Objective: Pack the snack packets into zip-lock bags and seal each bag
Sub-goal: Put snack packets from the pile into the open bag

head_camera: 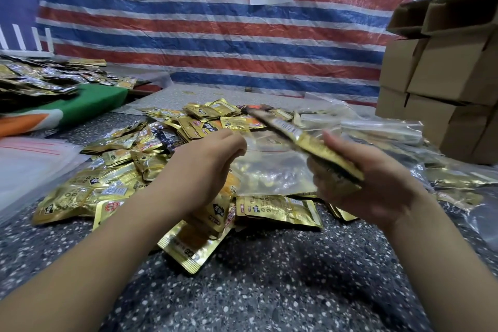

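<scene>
From the head camera, you are mid-fill. Your right hand [377, 183] has its fingers [334, 143] curled round a stack of gold snack packets [318, 148], which points up and away from your palm. Your left hand [204, 164] pinches the near edge of a clear zip-lock bag [264, 167] lying between your two hands; whether its mouth is parted I cannot tell. Loose packets [129, 170] lie heaped on the tabletop [269, 277] under and beyond your left fingers. Next, I judge, you need the mouth held wide, the stack slid in edge-first, then the zip pressed shut along its whole length
</scene>
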Motion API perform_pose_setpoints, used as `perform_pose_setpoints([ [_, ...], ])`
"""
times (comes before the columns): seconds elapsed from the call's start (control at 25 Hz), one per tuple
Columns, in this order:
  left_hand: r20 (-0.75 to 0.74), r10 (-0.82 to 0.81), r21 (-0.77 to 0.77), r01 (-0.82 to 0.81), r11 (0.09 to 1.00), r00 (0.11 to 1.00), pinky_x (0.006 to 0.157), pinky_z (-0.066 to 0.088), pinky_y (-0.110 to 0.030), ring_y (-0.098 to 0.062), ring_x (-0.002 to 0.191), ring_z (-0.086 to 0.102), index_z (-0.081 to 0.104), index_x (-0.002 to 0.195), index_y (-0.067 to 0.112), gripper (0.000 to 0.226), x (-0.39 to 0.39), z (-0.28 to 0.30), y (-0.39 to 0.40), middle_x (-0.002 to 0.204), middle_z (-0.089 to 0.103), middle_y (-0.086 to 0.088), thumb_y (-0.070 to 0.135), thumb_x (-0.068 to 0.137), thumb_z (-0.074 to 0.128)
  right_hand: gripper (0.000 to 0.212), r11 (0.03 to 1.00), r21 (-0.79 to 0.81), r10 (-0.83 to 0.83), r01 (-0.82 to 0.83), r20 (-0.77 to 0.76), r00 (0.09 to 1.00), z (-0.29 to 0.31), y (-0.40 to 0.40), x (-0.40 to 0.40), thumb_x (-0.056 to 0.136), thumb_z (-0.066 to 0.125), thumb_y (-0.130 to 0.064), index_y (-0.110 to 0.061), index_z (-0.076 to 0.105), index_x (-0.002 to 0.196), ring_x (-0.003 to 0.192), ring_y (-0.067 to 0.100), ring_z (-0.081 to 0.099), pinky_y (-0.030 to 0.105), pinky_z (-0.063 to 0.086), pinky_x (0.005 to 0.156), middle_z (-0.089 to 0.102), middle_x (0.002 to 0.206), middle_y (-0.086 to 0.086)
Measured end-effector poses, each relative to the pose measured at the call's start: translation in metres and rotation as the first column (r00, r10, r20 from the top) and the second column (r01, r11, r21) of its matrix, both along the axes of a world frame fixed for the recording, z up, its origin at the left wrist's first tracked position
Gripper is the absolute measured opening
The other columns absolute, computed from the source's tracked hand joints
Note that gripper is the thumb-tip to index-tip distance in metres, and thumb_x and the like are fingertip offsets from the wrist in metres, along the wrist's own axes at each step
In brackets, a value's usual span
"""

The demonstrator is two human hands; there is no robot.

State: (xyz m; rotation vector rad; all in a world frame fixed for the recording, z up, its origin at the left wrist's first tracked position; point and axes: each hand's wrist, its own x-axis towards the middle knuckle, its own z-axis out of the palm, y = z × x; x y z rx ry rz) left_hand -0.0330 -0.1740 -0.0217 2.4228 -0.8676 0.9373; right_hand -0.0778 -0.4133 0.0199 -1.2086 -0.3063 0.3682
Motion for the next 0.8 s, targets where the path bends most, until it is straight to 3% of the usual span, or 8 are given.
perform_pose_setpoints([
  [0.12, -0.037, 0.042, 0.047, -0.041, 0.998, 0.998, 0.059, 0.05, -0.04, -0.029, 0.077, 0.06, 0.061, 0.106, 0.019, 0.014, 0.0, -0.001, -0.001, 0.104, 0.06, 0.003, 0.018, 0.1, 0.049, 0.03, 0.981, 0.193, -0.046, 0.037, 0.041, 0.998, 0.003, -0.008, 0.004, 0.077, 0.067, -0.033, -0.009, 0.08, 0.091, 0.061, 0.009, 0.067, 0.017, 0.052, 0.053, 0.073, 0.077, 0.002],
  [0.24, -0.06, 0.039, 0.103, -0.033, 0.994, 0.997, 0.063, 0.049, -0.04, -0.029, 0.081, 0.06, 0.06, 0.109, 0.019, 0.015, -0.003, 0.001, -0.005, 0.107, 0.058, 0.002, 0.018, 0.1, 0.048, 0.026, 0.95, 0.311, -0.092, 0.034, 0.175, 0.98, 0.002, -0.014, 0.008, 0.085, 0.063, -0.016, -0.008, 0.073, 0.108, 0.092, 0.02, 0.074, 0.028, 0.059, 0.075, 0.075, 0.103, 0.007],
  [0.36, -0.05, 0.011, 0.128, -0.004, 0.992, 0.999, 0.061, 0.047, -0.038, -0.027, 0.078, 0.059, 0.06, 0.108, 0.018, 0.015, -0.006, 0.003, -0.005, 0.105, 0.058, 0.002, 0.018, 0.1, 0.048, 0.031, 0.932, 0.251, -0.34, 0.262, 0.349, 0.874, 0.003, -0.017, 0.013, 0.084, 0.062, -0.015, -0.01, 0.061, 0.114, 0.103, 0.026, 0.071, 0.032, 0.058, 0.081, 0.075, 0.107, 0.007],
  [0.44, -0.049, -0.002, 0.138, 0.008, 0.99, 0.999, 0.062, 0.048, -0.038, -0.024, 0.08, 0.059, 0.06, 0.108, 0.018, 0.014, -0.006, 0.004, -0.005, 0.104, 0.058, 0.004, 0.015, 0.099, 0.049, 0.032, 0.863, 0.18, -0.494, 0.473, 0.501, 0.711, 0.004, -0.016, 0.014, 0.079, 0.069, -0.016, -0.014, 0.063, 0.11, 0.104, 0.022, 0.071, 0.032, 0.058, 0.084, 0.076, 0.104, 0.001],
  [0.56, -0.067, -0.056, 0.155, 0.066, 0.986, 0.996, 0.065, 0.048, -0.039, -0.022, 0.084, 0.057, 0.061, 0.105, 0.013, 0.015, -0.007, 0.004, -0.007, 0.102, 0.059, 0.001, 0.006, 0.096, 0.052, 0.031, 0.782, 0.003, -0.401, 0.624, 0.767, 0.5, 0.002, -0.015, 0.011, 0.076, 0.075, -0.013, -0.021, 0.069, 0.105, 0.104, 0.015, 0.07, 0.03, 0.055, 0.089, 0.076, 0.104, -0.006],
  [0.68, -0.06, -0.068, 0.18, 0.078, 0.981, 0.996, 0.065, 0.05, -0.04, -0.022, 0.085, 0.058, 0.062, 0.105, 0.011, 0.017, -0.009, 0.005, -0.008, 0.104, 0.061, -0.001, 0.003, 0.095, 0.052, 0.033, 0.735, -0.136, -0.257, 0.665, 0.851, 0.458, 0.001, -0.013, 0.01, 0.079, 0.079, -0.008, -0.027, 0.07, 0.104, 0.107, 0.012, 0.068, 0.03, 0.053, 0.092, 0.075, 0.108, -0.009],
  [0.8, -0.06, -0.095, 0.158, 0.103, 0.982, 0.994, 0.066, 0.051, -0.041, -0.022, 0.085, 0.058, 0.063, 0.105, 0.011, 0.016, -0.011, 0.006, -0.008, 0.103, 0.061, -0.001, 0.004, 0.095, 0.052, 0.035, 0.722, -0.257, -0.183, 0.642, 0.824, 0.536, 0.0, -0.012, 0.008, 0.077, 0.081, -0.007, -0.031, 0.071, 0.1, 0.102, 0.006, 0.068, 0.023, 0.052, 0.086, 0.075, 0.103, -0.013],
])
